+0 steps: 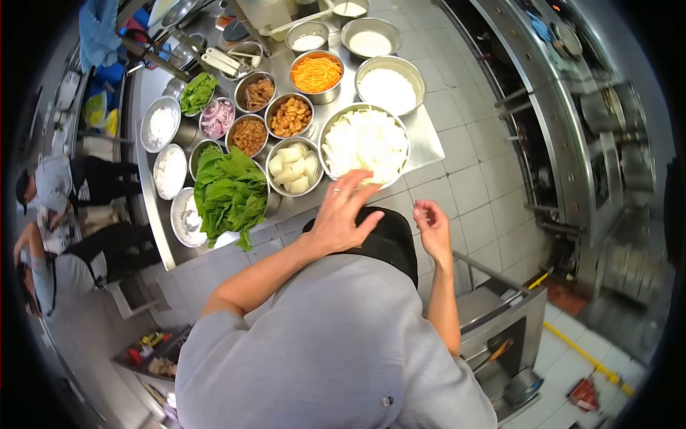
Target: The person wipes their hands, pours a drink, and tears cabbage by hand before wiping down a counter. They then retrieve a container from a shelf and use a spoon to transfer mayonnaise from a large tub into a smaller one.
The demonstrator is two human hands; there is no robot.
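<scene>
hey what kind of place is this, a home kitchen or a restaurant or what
Most likely a restaurant or other commercial kitchen. A steel prep table holds many metal bowls of prepped ingredients, such as shredded carrot and leafy greens, and steel cooking equipment lines the tiled aisle.

Two bare hands show: the left hand and the right hand. One steel table carries about fifteen round metal bowls. One bowl each holds shredded carrot, sliced red onion, nuts, white chunks and pale sliced vegetable. Two hold brown shreds. Roughly six hold white powder or liquid. There are two lots of green leaves. Two other people stand at left.
</scene>
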